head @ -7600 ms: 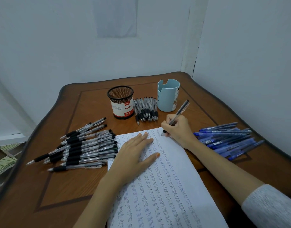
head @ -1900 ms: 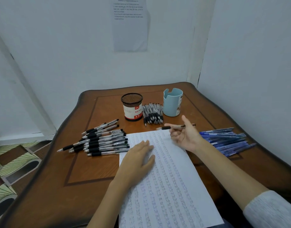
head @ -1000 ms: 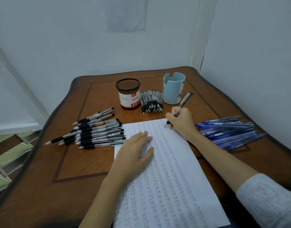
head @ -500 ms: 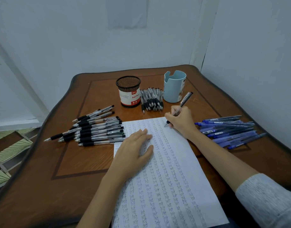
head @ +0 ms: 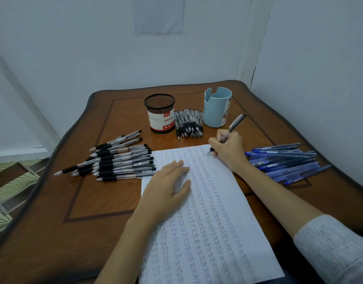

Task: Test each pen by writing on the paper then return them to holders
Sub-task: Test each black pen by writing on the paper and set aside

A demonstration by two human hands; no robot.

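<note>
My right hand (head: pixel 227 149) grips a black-and-clear pen (head: pixel 236 124), its tip touching the top right corner of the paper (head: pixel 213 212). The sheet is covered in columns of the handwritten word "test". My left hand (head: pixel 166 187) lies flat on the paper's left part, fingers spread. A black mesh holder (head: pixel 159 113) with a red-and-white label and a light blue holder (head: pixel 217 107) stand at the back of the table. Several black pens (head: pixel 189 124) lie in a row between the two holders.
A pile of black-grip pens (head: pixel 119 160) lies left of the paper and a pile of blue pens (head: pixel 283 160) lies to its right. The brown wooden table (head: pixel 90 201) sits in a corner, walls behind and on the right. Patterned floor shows at left.
About two seconds ago my right hand held the pen level above the paper's top edge; it has since turned the pen tip down onto the sheet. The left hand stays flat.
</note>
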